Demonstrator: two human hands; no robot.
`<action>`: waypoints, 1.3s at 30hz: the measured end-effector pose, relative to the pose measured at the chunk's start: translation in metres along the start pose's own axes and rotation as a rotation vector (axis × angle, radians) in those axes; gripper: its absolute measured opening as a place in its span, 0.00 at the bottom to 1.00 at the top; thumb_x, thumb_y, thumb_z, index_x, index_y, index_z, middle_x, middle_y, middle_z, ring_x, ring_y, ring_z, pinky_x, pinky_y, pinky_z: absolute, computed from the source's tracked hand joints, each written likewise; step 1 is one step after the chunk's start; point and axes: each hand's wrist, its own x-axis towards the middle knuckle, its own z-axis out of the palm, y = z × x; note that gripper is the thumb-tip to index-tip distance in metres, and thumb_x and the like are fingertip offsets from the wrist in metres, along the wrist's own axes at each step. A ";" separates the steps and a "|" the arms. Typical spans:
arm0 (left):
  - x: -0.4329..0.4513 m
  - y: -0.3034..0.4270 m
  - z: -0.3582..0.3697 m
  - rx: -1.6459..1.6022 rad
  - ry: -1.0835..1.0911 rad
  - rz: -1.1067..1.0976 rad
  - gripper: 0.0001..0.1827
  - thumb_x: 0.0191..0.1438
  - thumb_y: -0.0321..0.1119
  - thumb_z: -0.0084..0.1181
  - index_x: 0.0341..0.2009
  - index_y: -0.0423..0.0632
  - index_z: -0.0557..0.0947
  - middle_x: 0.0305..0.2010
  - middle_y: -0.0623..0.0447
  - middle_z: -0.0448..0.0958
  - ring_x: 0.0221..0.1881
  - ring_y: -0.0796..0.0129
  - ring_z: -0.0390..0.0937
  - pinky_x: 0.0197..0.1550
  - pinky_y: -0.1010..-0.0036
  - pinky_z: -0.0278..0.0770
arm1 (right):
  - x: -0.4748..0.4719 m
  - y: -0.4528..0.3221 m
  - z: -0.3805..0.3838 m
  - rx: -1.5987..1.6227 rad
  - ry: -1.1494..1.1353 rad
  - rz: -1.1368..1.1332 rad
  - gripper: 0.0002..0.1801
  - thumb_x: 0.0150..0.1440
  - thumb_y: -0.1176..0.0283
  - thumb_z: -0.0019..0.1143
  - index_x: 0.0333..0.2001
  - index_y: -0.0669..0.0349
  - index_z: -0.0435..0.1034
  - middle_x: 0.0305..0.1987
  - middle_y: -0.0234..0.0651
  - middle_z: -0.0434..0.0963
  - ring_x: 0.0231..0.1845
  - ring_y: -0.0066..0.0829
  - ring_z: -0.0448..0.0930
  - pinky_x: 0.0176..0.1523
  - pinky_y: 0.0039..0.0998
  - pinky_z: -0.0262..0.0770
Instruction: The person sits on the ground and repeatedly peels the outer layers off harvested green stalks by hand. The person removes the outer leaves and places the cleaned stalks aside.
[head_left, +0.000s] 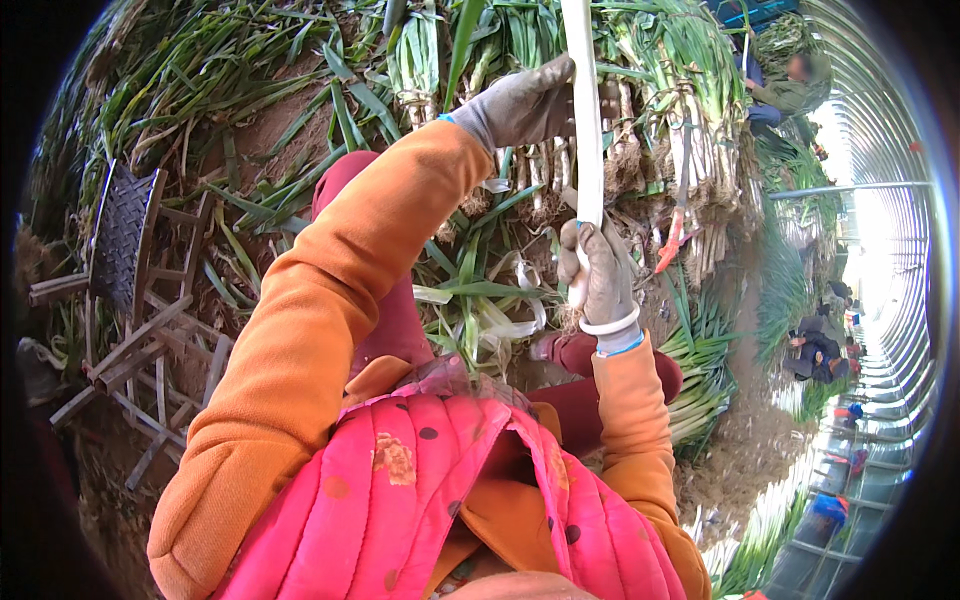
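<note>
A long white Welsh onion stalk (588, 157) stands nearly upright before me and runs out past the top edge. Its root end sits in my right hand (602, 266), gloved in grey, with the fingers closed around it and a white bangle on the wrist. Higher up, my left hand (521, 105), also in a grey glove, is at the stalk. The left thumb lies along one side and blurred fingers pass behind; how firmly they grip is unclear. Beyond my hands, rooted onion bundles (694, 142) lie on the soil. Stripped leaves (499, 304) lie between my legs.
Loose green leaves (247, 67) heap at upper left. A stool with a woven seat (120, 232) and tangled bars stands at left. A red strip (671, 240) hangs by the bundles. More onions (694, 382) lie at right. A person (791, 86) sits at upper right, others farther down the greenhouse.
</note>
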 end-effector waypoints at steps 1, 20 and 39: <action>-0.002 0.001 0.002 0.073 0.058 -0.060 0.35 0.62 0.53 0.52 0.67 0.51 0.62 0.63 0.43 0.69 0.65 0.51 0.67 0.67 0.53 0.65 | -0.003 -0.002 -0.002 -0.011 0.034 0.004 0.27 0.64 0.64 0.47 0.62 0.68 0.60 0.32 0.27 0.69 0.21 0.13 0.66 0.24 0.17 0.66; -0.066 0.099 -0.119 0.561 0.508 -0.366 0.23 0.67 0.41 0.42 0.65 0.51 0.68 0.59 0.48 0.74 0.60 0.62 0.72 0.62 0.60 0.71 | -0.216 -0.022 -0.103 0.271 0.501 -0.046 0.15 0.66 0.70 0.41 0.53 0.66 0.65 0.33 0.32 0.72 0.20 0.14 0.69 0.21 0.17 0.65; -0.199 0.218 -0.200 0.510 1.052 -0.233 0.13 0.64 0.38 0.50 0.43 0.44 0.81 0.42 0.48 0.83 0.45 0.59 0.81 0.43 0.57 0.84 | -0.437 0.078 -0.422 -0.105 1.722 0.762 0.33 0.63 0.50 0.47 0.62 0.65 0.64 0.58 0.50 0.72 0.43 0.33 0.79 0.47 0.29 0.79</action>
